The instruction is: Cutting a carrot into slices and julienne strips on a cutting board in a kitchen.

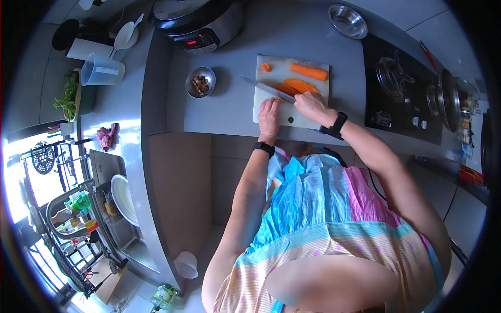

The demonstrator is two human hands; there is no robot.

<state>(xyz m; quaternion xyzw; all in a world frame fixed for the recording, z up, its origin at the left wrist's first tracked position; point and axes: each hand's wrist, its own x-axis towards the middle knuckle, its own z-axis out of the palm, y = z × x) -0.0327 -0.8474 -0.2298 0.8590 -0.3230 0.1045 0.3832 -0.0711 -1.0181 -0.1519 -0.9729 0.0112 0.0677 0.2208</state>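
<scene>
My right hand [312, 107] grips the handle of a kitchen knife [270, 89], whose blade slants up to the left over a white cutting board [262, 106]. My left hand [269, 113] rests on the board just below the blade, its fingertips by a small orange piece that they partly hide. Beyond the knife lie overlapping carrot slices [300, 85]. A thick length of peeled carrot [309, 71] is at the board's upper right, and a carrot end [266, 67] at its upper left.
A steel bowl of brown pieces [200, 82] stands left of the board, below an electric cooker [199, 29]. An empty steel bowl [348, 21] is at the back right, near a black gas hob [403, 94] and a frying pan [449, 100]. The sink [137, 248] lies far left.
</scene>
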